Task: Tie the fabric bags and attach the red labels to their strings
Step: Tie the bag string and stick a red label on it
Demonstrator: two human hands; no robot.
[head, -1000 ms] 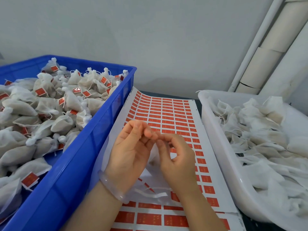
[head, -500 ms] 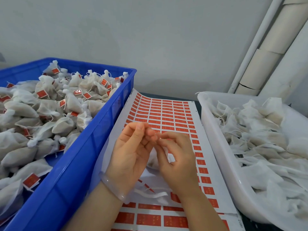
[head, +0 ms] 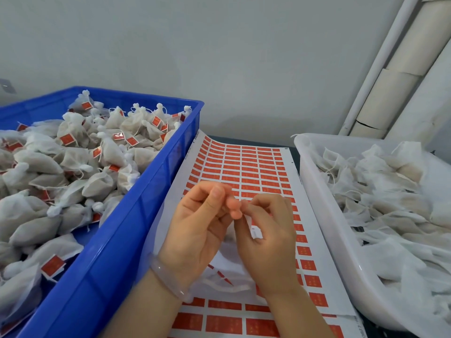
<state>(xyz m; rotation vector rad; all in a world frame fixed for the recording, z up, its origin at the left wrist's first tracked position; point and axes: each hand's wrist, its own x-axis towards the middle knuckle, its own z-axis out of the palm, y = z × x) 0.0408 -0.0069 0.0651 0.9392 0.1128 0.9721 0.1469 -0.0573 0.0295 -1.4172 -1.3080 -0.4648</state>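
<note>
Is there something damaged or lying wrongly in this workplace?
Two small things. The label sheet does not lie flat: its left edge curls up against the blue crate. At the top right, the pipe covering shows a dark crack near its lower end. Nothing looks spilled.

A paper sheet of red labels [head: 244, 167] was laid between two bins.
A blue plastic crate [head: 136, 228] of tied fabric bags [head: 48, 164] was set left, a white plastic tub [head: 324, 228] of untied fabric bags [head: 390, 208] right.
</note>
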